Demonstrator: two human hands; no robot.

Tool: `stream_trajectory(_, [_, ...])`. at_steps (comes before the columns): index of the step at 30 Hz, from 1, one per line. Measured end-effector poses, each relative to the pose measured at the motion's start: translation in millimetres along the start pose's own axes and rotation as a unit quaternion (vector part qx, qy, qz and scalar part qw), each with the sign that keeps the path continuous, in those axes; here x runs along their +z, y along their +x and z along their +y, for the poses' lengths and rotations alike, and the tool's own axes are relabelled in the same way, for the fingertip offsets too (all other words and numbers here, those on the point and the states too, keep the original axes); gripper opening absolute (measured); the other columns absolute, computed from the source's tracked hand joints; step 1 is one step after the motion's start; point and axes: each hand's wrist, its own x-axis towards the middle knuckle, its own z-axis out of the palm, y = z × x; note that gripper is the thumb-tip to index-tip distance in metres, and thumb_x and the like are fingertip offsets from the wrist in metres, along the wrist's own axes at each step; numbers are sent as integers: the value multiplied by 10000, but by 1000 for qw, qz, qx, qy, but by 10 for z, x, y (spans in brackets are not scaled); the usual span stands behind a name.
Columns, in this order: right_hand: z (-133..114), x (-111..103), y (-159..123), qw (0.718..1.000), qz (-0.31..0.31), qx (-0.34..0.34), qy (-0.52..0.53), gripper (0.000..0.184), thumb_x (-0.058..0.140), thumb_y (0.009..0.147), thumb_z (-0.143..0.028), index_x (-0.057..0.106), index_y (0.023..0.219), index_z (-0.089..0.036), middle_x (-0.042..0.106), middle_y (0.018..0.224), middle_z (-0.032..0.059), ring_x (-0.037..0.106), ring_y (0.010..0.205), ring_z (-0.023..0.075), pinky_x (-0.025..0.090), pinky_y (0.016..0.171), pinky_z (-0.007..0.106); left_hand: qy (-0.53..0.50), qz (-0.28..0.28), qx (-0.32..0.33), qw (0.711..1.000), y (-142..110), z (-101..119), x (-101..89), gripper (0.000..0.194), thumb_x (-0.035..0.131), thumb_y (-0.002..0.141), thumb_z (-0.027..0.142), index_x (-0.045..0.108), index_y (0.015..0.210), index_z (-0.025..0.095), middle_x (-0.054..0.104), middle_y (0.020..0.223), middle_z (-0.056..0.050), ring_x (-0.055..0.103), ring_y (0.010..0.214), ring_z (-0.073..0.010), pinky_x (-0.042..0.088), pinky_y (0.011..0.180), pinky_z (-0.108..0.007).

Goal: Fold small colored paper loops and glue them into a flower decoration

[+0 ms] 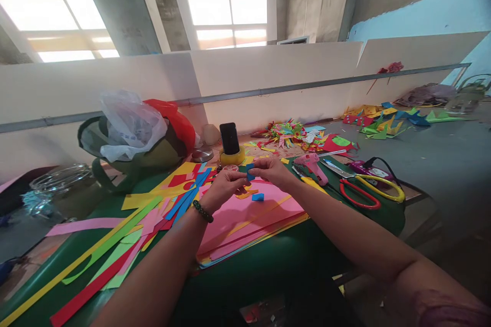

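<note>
A small piece of blue paper (250, 172) is pinched between my two hands, above a stack of pink paper sheets (268, 214). My left hand (226, 185), with a dark beaded bracelet at the wrist, has its fingertips closed at the paper's left edge. From the right, my right hand (271, 171) grips the same piece between thumb and fingers. Another blue paper piece (258, 197) lies on the pink stack just below, beside a few orange-yellow scraps (246, 194).
Coloured paper strips (153, 219) spread at left, near a bag (153, 148) with plastic bags. A phone (229, 138) stands upright on a yellow tape roll (232, 156). To the right lie a pink glue gun (312, 166) and scissors (368, 191). Folded paper pieces (286, 133) are heaped behind.
</note>
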Motion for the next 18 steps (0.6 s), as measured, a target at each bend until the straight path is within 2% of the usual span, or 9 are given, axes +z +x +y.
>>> stream_trajectory(7, [-31,-1,-20,1000,11,1,0,317,760,565,-440,631,634,-158,467,531,-62,330,497,62,222,459,238,10,-4,-6,1000,-19,27,2,143,689,693,288,723,725,153,665,697,-33,618,626,-144,483,588,-255])
stream_trajectory(11, [-44,13,-35,1000,3,0,9,345,768,558,-462,630,642,-157,507,587,-45,400,567,81,282,516,243,1,3,-5,1000,-50,65,8,297,746,659,385,694,854,167,697,850,-46,655,741,-173,480,614,-258])
stream_trajectory(14, [-35,33,-38,1000,-1,8,15,360,773,551,-472,619,633,-157,508,600,-43,424,599,90,302,545,247,10,20,-3,1000,-46,49,29,385,773,637,466,667,846,161,699,842,-57,673,775,-193,476,601,-252])
stream_trajectory(18, [-36,78,-44,1000,12,9,22,359,769,554,-470,582,599,-167,467,569,-59,366,554,73,259,513,244,9,32,11,999,-11,-11,67,392,780,632,479,662,812,152,702,826,-66,691,784,-210,488,590,-260])
